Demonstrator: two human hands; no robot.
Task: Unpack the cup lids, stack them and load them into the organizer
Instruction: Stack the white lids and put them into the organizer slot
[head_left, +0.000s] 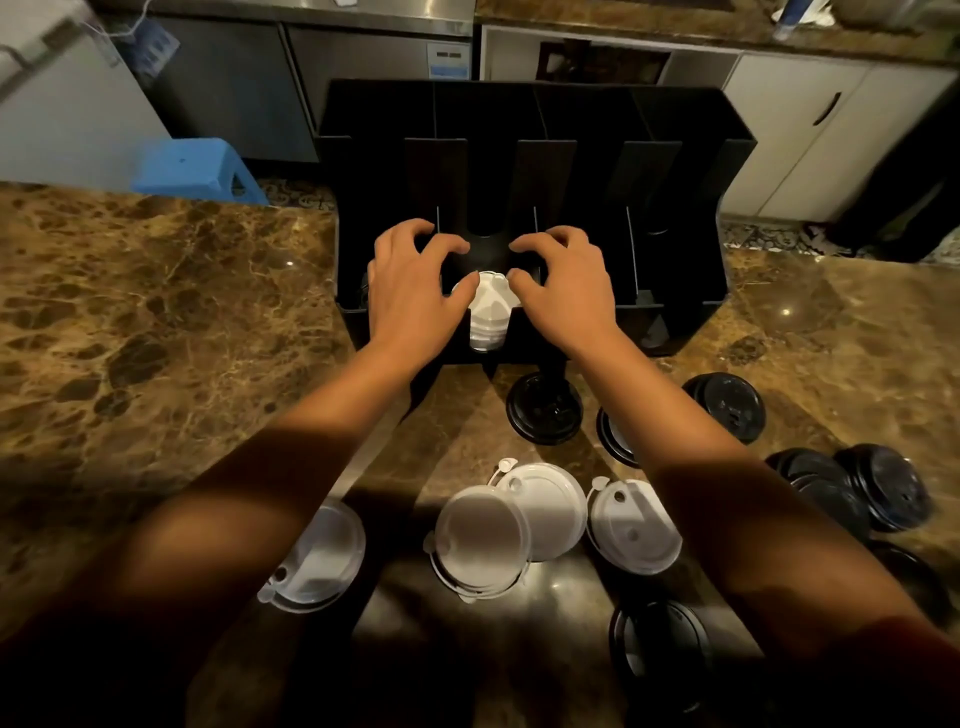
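Loose white lids and black lids lie scattered on the marbled bench nearest the viewer, beneath a person's outstretched forearms. Beyond them, both hands reach into the black organizer, at a slot left of centre. Left hand and right hand have fingers spread and curled (claw-like), thumbs touching either side of a stack of white lids standing in that slot, fingertips resting on the dividers. A blue stool stands behind the bench.
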